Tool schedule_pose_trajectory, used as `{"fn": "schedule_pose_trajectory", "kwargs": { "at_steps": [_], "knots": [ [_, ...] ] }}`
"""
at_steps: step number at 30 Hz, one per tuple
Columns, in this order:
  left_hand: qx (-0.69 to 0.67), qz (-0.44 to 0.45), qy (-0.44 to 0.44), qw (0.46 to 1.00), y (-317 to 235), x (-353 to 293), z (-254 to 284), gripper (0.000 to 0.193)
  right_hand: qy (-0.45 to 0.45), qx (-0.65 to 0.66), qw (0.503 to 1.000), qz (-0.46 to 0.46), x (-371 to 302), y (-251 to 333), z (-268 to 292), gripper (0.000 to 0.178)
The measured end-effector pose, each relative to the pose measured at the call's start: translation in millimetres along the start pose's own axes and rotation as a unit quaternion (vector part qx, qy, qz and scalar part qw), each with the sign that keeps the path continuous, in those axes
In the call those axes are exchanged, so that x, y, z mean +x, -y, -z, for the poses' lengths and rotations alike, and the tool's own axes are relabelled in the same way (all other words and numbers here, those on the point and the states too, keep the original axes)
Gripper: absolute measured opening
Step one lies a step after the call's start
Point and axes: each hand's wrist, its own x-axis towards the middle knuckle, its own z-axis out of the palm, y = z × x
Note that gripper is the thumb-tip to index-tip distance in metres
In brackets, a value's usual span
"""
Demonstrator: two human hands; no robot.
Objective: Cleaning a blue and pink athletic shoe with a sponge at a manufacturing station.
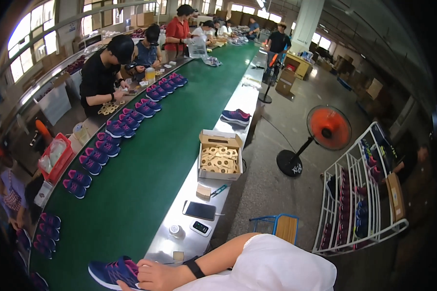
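Observation:
My right hand (156, 275) reaches in from the lower right, with a black band on its wrist. Its fingers are closed on a navy sneaker (109, 272) with pink lining at the belt's near end. A fingertip shows against the shoe's lower side at the picture's edge; which hand it belongs to is unclear. My left hand is otherwise out of sight. Close by, on the metal ledge (162, 242), are a small tan card (178, 255), a white-capped bottle (176, 231), a white handheld device (200, 228) and a phone (200, 210).
A green conveyor belt (145, 165) carries rows of sneakers (120, 127) along its far side, where several people work. Farther up the ledge stand a box of tan cards (220, 160) and a single sneaker (236, 116). Rightward are a fan (328, 128), a stool (286, 228) and a shoe rack (357, 194).

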Motion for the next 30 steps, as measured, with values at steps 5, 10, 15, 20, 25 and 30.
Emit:
{"fn": "schedule_pose_trajectory", "kwargs": {
  "at_steps": [5,10,15,20,25,30],
  "knots": [
    [-0.051,-0.005,-0.018,0.999,-4,1,-12,0.062,0.026,-0.034,0.998,-0.045,-14,-3,33,0.019],
    [-0.157,-0.05,0.057,0.985,-7,3,-22,0.047,0.04,-0.012,0.998,-0.049,6,3,23,0.022],
    [-0.132,-0.097,-0.02,0.986,-2,15,-15,0.046,0.058,-0.043,0.996,-0.058,-5,-7,41,0.023],
    [-0.11,-0.126,-0.05,0.985,-17,1,-22,0.052,0.086,-0.057,0.991,-0.084,17,3,43,0.025],
    [-0.09,-0.155,-0.108,0.978,-13,-8,-8,0.052,0.113,-0.031,0.988,-0.098,20,-1,41,0.023],
    [-0.065,-0.224,-0.126,0.964,-23,-17,-10,0.054,0.093,-0.034,0.987,-0.127,21,1,39,0.014]
  ]
}}
